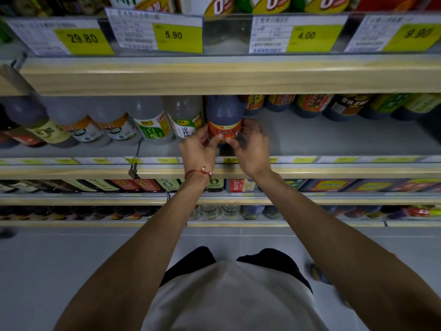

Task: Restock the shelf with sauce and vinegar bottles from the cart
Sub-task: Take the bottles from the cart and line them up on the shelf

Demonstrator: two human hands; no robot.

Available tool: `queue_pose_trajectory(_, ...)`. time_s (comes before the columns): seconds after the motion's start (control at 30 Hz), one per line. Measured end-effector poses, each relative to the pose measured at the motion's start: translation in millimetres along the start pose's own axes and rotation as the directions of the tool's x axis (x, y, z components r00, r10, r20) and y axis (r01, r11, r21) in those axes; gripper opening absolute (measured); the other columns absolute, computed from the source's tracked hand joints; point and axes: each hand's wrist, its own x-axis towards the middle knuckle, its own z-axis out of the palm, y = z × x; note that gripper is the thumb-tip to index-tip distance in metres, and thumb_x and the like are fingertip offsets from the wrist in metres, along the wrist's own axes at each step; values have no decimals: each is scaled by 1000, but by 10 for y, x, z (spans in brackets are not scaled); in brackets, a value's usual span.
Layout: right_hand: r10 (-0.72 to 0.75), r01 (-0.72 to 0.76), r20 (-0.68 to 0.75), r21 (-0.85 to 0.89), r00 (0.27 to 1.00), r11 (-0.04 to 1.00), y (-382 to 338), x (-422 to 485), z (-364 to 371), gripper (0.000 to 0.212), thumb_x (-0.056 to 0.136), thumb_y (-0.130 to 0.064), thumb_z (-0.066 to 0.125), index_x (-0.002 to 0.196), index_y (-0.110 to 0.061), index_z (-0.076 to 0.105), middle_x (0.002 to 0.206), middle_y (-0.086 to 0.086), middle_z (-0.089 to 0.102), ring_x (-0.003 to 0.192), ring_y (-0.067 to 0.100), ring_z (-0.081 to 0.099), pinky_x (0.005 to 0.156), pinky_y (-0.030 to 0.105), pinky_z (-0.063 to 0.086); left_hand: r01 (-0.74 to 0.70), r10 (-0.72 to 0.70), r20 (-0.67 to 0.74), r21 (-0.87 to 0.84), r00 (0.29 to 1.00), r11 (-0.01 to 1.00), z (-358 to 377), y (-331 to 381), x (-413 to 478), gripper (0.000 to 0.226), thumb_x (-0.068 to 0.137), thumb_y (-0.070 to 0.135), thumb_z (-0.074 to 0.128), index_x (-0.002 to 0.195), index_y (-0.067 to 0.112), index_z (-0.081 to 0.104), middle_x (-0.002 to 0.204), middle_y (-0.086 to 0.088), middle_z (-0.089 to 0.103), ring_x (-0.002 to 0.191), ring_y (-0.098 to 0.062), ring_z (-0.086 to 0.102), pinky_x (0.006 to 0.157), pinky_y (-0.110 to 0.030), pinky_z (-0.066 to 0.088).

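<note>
Just ahead of us, over grey floor tiles point(71, 259), our two forearms reach to the middle shelf point(334, 139). Our left hand point(198, 146), a red cord bracelet point(199, 172) at its wrist, and our right hand point(253, 149) hold a dark bottle point(224, 115) from either side, fingers curled round its lower body. It stands upright near the shelf's front edge, dark liquid above an orange-red label whose print we cannot read. Its cap is hidden behind the wooden board above, and our hands cover its base. Just left of it stands a row of clear vinegar bottles point(152, 123). Farther back on the right, dark bottles point(310, 103) line the grey shelf, tops cut off. Above, yellow price tags point(176, 34) show 29.80, 5.90, 4.00 and 9.90.
</note>
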Motion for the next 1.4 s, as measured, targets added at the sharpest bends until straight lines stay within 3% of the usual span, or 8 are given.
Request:
queue_pose_trajectory(0.3,-1,-1,-36,-46,999,999,2,79,127,52,87,-30,81,130,-17,54,121,7,69,107,24,71,87,50,60,-37,41,-57,67,998,997,15,-58,73,13,90,15,75,101,10,78,96,4,77,89,-5,71,92,-35,59)
queue_pose_trajectory(0.43,-8,3,-53,-88,999,996,9,67,140,52,88,-32,81,130,-15,55,120,6,70,105,24,71,85,48,60,-47,52,-51,87,997,995,20,-58,62,16,91,13,74,106,8,77,98,9,74,92,-4,70,92,-26,56)
queue_pose_trajectory(0.67,-24,31,43,-181,999,983,-202,-90,-91,55,90,-22,77,139,-11,56,132,9,65,118,27,64,99,42,55,-63,55,47,189,997,980,-69,3,-35,40,89,5,70,129,9,66,116,0,72,106,-12,68,101,-36,55)
queue_pose_trajectory(0.73,-81,95,56,-307,995,947,-292,-209,-232,48,92,-25,72,136,-14,59,133,7,63,117,28,62,92,41,56,-173,167,46,311,985,934,-162,61,-136,43,90,10,66,133,10,63,121,-4,70,110,-17,67,99,-32,54)
queue_pose_trajectory(0.87,-179,185,62,-512,982,839,-450,-433,-486,39,87,-36,65,120,-14,67,121,6,67,109,28,62,84,39,53,-346,261,229,556,938,756,-368,208,-313,47,93,28,59,138,17,58,130,-8,63,117,-27,58,96,-34,48)
queue_pose_trajectory(1.0,-232,215,59,-638,971,739,-515,-647,-701,42,83,-42,60,114,-15,69,116,5,67,106,28,60,87,41,47,-552,344,433,667,833,500,-478,276,-382,51,93,39,56,139,16,57,131,-8,63,116,-32,57,96,-41,47)
queue_pose_trajectory(1.17,-223,130,-38,-714,974,688,-614,-1016,-791,40,83,-44,61,110,-15,71,115,3,67,107,28,61,91,44,46,-703,365,603,569,710,428,-442,350,-392,54,94,45,52,139,17,55,134,-5,59,117,-29,53,97,-43,48)
queue_pose_trajectory(1.4,-64,-155,-241,-783,968,602,-890,-1734,-691,44,86,-48,57,108,-13,70,113,4,67,110,30,58,95,45,45,-908,395,827,302,401,290,-570,485,-496,58,91,50,49,139,17,54,135,-5,55,115,-30,54,89,-45,47)
